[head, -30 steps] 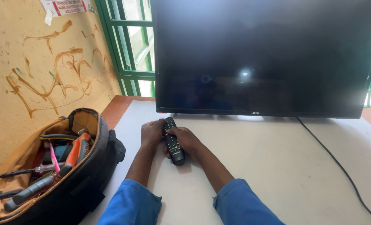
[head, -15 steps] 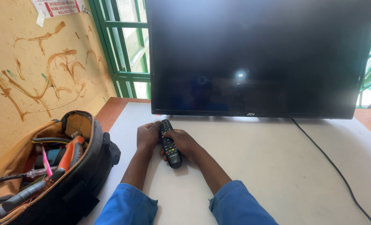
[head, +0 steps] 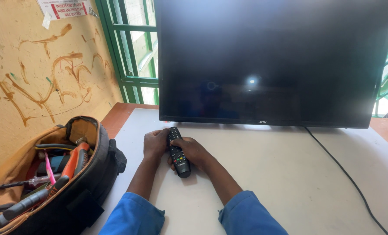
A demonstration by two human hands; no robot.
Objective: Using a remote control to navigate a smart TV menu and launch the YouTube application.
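A black remote control (head: pixel 177 153) with coloured buttons lies between both hands on the white table (head: pixel 268 174), pointing toward the television. My left hand (head: pixel 155 144) cups its far left side. My right hand (head: pixel 192 150) wraps it from the right, thumb on the buttons. A large flat television (head: pixel 272 61) with a dark screen stands on the table just beyond the remote. Both forearms end in blue sleeves at the bottom edge.
An open black tool bag (head: pixel 50 174) with orange lining sits left of my arms, holding screwdrivers and pliers. A black cable (head: pixel 346 174) runs from the television across the table's right side. A green window grille (head: pixel 128 52) and a stained yellow wall (head: pixel 37 74) stand behind.
The view has shifted slightly, so the television and table sit a little more to the left. Both hands stay on the remote in the same place.
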